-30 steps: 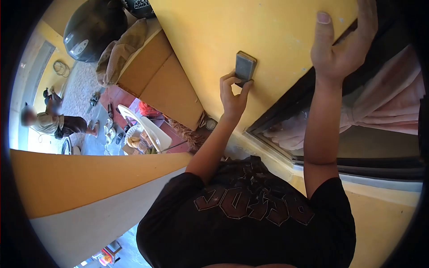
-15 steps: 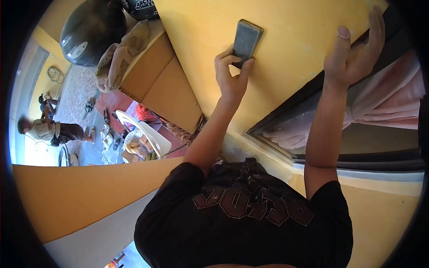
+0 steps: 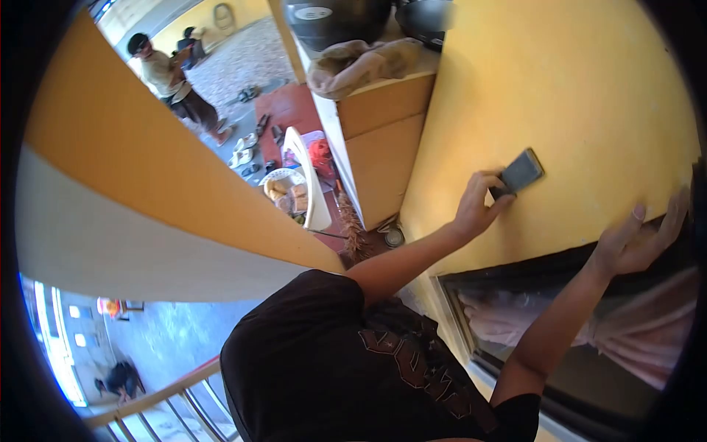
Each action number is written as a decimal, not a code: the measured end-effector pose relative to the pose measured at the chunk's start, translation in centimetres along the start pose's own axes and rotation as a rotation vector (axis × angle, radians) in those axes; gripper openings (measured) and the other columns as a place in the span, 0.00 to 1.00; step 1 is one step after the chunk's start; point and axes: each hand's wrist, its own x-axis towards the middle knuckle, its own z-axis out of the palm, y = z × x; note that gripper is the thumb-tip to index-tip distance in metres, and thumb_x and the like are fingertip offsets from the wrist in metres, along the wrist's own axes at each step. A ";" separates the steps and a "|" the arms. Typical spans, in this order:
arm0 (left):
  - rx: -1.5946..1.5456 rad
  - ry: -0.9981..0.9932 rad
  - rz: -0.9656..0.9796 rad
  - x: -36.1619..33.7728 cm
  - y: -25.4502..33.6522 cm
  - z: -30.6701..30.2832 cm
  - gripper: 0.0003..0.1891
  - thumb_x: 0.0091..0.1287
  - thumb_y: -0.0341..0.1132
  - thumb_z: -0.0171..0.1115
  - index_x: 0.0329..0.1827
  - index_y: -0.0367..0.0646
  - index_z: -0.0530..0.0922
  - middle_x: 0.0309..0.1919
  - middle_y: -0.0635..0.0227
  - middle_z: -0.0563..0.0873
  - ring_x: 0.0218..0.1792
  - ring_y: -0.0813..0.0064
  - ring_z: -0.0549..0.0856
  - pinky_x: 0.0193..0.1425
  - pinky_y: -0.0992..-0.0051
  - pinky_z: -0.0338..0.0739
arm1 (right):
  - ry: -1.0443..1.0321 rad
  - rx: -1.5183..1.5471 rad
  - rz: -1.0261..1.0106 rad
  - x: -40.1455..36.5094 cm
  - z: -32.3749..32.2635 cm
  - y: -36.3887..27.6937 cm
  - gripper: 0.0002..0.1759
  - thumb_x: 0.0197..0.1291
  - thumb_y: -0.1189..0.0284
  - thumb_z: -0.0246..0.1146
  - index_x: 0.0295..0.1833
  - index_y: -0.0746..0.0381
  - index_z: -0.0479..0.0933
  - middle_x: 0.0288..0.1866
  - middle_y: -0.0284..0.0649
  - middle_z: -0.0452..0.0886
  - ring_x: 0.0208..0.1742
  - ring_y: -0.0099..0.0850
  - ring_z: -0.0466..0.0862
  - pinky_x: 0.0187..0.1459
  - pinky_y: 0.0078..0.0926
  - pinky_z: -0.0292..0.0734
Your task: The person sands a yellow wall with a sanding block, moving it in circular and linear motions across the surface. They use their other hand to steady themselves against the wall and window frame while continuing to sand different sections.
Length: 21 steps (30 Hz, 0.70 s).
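A dark grey rectangular block (image 3: 522,170) lies against the yellow wall (image 3: 574,96). My left hand (image 3: 480,204) grips its lower left end between thumb and fingers. To the right, my right hand (image 3: 639,239) is raised near the upper edge of the dark window frame (image 3: 545,274), its fingers apart and nothing in it. Whether its fingertips touch the wall or the frame, I cannot tell.
A cabinet (image 3: 383,158) carries a cloth (image 3: 368,66) and a black helmet (image 3: 335,22). Beyond are a white chair (image 3: 313,184), a basket (image 3: 283,175), shoes and a standing person (image 3: 166,77). A railing (image 3: 158,398) stands at lower left.
The view has turned, so the wall and both hands appear lower and further right. My left hand still holds the block, which looks more tilted. The railing has come into view.
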 end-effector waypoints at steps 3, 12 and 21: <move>0.017 -0.006 -0.152 -4.1 -0.8 -0.5 0.19 0.57 0.30 0.74 0.46 0.40 0.72 0.50 0.54 0.79 0.50 0.59 0.81 0.54 0.67 0.75 | 0.002 -0.015 -0.025 0.3 0.1 -0.4 0.21 0.69 0.71 0.56 0.62 0.74 0.68 0.67 0.59 0.67 0.69 0.53 0.69 0.69 0.50 0.63; -0.056 0.132 -0.116 -0.7 3.0 2.7 0.17 0.60 0.27 0.71 0.44 0.38 0.70 0.44 0.59 0.79 0.45 0.69 0.80 0.54 0.70 0.76 | -0.016 -0.068 -0.062 0.1 -0.5 0.4 0.21 0.61 0.70 0.64 0.59 0.67 0.74 0.62 0.52 0.75 0.64 0.51 0.72 0.68 0.50 0.62; -0.238 0.066 -0.342 -8.0 4.2 4.8 0.20 0.61 0.23 0.70 0.48 0.38 0.66 0.50 0.57 0.75 0.53 0.68 0.78 0.60 0.71 0.74 | -0.002 0.044 0.002 0.4 0.4 0.4 0.21 0.63 0.67 0.59 0.59 0.63 0.74 0.60 0.56 0.73 0.65 0.54 0.72 0.70 0.56 0.61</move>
